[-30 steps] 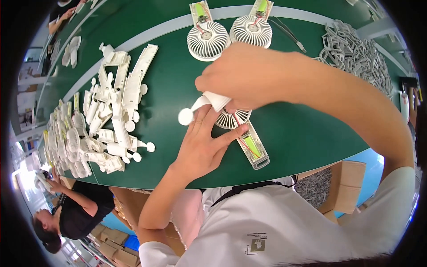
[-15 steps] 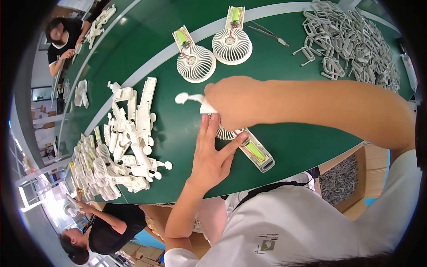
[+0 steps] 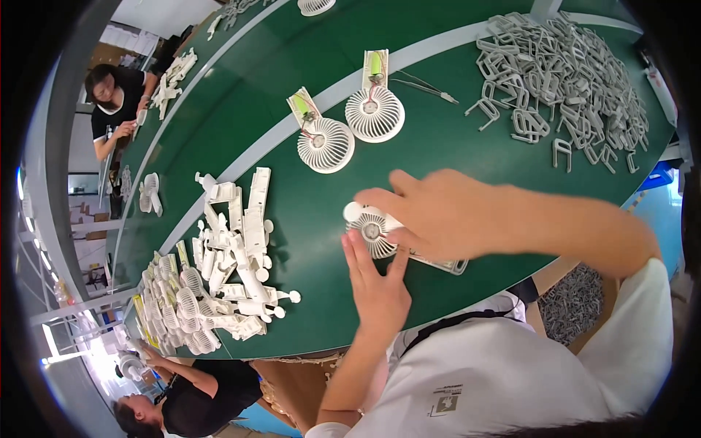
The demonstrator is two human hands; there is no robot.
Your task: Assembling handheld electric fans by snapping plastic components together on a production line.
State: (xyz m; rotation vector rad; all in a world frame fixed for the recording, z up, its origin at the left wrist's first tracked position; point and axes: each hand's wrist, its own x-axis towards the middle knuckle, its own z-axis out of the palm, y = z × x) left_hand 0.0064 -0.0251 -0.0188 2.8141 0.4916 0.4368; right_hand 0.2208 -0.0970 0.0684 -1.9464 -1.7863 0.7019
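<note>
A white handheld fan (image 3: 372, 231) lies on the green table in front of me, its round slatted cage face up and its handle pointing right. My left hand (image 3: 381, 293) steadies it, fingertips at the near left rim and thumb at the cage's near right. My right hand (image 3: 456, 215) arches over the handle, thumb and fingers on a white plastic cover (image 3: 353, 212) whose round end lies at the cage's upper left edge. Most of that cover and of the handle is hidden under the right hand. Beyond are two more open fans (image 3: 325, 145) (image 3: 374, 114) with green batteries and red wires.
White handle covers (image 3: 237, 248) lie heaped at the left, beside stacked fan bodies (image 3: 175, 303). Grey loop-shaped parts (image 3: 562, 84) are piled far right. Thin grey wires or tweezers (image 3: 427, 89) lie between. A box of small grey parts (image 3: 571, 303) stands below the table edge. Two people work at the left.
My right hand has brought the white cover down onto the fan and turned over its handle. The fan's handle now points more to the right. The whole view has shifted slightly.
</note>
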